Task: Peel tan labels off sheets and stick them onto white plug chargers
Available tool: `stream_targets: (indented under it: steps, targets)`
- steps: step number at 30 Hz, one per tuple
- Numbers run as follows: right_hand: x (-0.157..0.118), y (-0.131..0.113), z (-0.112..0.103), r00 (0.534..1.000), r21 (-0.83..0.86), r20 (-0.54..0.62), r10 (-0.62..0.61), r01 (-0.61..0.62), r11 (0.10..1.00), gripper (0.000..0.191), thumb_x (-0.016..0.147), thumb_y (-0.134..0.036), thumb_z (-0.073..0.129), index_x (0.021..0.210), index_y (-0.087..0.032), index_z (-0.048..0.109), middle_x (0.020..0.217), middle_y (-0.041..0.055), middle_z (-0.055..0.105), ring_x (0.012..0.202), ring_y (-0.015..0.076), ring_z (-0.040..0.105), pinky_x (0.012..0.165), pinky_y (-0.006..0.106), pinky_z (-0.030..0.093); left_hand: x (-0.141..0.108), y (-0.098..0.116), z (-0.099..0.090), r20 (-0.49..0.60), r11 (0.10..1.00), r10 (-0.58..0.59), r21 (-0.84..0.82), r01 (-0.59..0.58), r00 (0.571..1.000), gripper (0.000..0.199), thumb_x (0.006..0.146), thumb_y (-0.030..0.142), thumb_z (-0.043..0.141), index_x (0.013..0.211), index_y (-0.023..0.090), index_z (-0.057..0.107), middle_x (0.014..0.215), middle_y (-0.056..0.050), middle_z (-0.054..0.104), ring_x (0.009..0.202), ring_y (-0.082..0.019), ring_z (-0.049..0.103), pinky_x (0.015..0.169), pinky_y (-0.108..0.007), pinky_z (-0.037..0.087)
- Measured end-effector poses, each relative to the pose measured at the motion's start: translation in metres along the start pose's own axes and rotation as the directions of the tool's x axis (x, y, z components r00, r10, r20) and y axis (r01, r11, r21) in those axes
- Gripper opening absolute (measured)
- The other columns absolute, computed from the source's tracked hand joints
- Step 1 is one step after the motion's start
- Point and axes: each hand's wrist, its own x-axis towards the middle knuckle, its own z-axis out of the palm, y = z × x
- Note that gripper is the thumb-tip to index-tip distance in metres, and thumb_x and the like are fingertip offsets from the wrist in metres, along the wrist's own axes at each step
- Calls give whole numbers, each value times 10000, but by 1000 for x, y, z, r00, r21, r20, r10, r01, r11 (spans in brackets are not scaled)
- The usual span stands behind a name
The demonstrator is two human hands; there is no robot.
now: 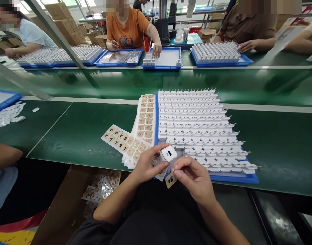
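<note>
Between the thumb and fingers of my left hand (148,164) is a white charger (168,153), its face with a dark USB slot turned up toward me. My right hand (195,178) pinches a small tan sticker (170,180) with dark cut-outs, held just below and beside the charger, apart from it. A sheet of tan stickers (120,139) lies slanted by my left hand, partly under it. Beyond both hands, a blue tray (235,178) carries many rows of white chargers (191,119) with metal prongs pointing up.
More sticker sheets (143,115) are stacked along the tray's left side. Below the bench edge, a cardboard box (61,204) holds discarded sheets. Loose white pieces (10,114) lie at far left. Across the green conveyor (107,83), co-workers sit behind blue trays (168,68).
</note>
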Motion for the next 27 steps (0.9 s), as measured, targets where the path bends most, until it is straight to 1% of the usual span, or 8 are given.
stream_targets:
  steps: [2,5,7,10,12,15,21,27]
  targets:
    - [1,-1,-2,996,-34,-85,8,-11,999,15,906,-233,671,912,-243,681,817,21,661,724,164,635,635,272,551,-3,-2,2,-35,1000,2,-12,-2,999,516,871,259,682,1364,256,532,1376,-114,620,1229,-287,613,972,-395,538]
    - [4,-3,-4,975,-105,-221,-12,-11,994,44,903,-236,678,939,-255,694,865,22,672,791,171,641,703,279,555,-7,-3,6,-47,998,54,18,-54,997,484,860,265,642,1332,236,540,1316,-122,648,1163,-284,645,886,-370,576]
    - [6,-4,-2,967,-115,-254,-18,-12,993,48,905,-238,678,944,-262,694,877,17,672,821,172,646,746,284,557,-7,-1,9,-39,992,103,72,-100,994,462,855,276,611,1311,232,550,1256,-122,671,1108,-277,662,861,-374,579]
    - [10,-7,2,967,-107,-255,-10,-18,994,46,911,-232,675,941,-263,692,881,14,673,837,172,656,782,289,568,-5,3,13,-37,980,158,130,-152,987,461,858,309,633,1305,240,544,1214,-119,685,1088,-271,665,851,-372,575]
    - [11,-8,4,967,-107,-256,-7,-21,994,46,912,-226,674,935,-263,690,878,10,671,835,167,655,790,284,571,-3,5,14,-41,974,168,162,-159,985,464,870,318,664,1311,249,539,1213,-112,689,1085,-258,667,858,-361,569]
    - [11,-9,5,968,-119,-252,-6,-25,993,53,903,-220,688,930,-266,689,871,0,667,821,156,646,771,265,562,0,8,12,-37,960,204,202,-193,978,459,887,314,678,1319,250,540,1228,-109,689,1103,-249,662,934,-381,540]
    - [10,-6,5,970,-113,-243,10,-39,993,48,907,-229,690,939,-264,689,869,1,668,822,164,645,746,277,559,0,12,9,-18,949,232,224,-222,973,470,893,328,682,1332,254,532,1237,-115,688,1122,-254,662,959,-396,530]
    - [10,-6,6,973,-98,-229,12,-35,995,79,915,-208,681,951,-278,691,874,-13,668,825,145,640,754,251,548,1,14,8,-9,947,245,216,-237,970,478,892,306,689,1340,249,533,1242,-115,686,1125,-249,659,964,-383,529]
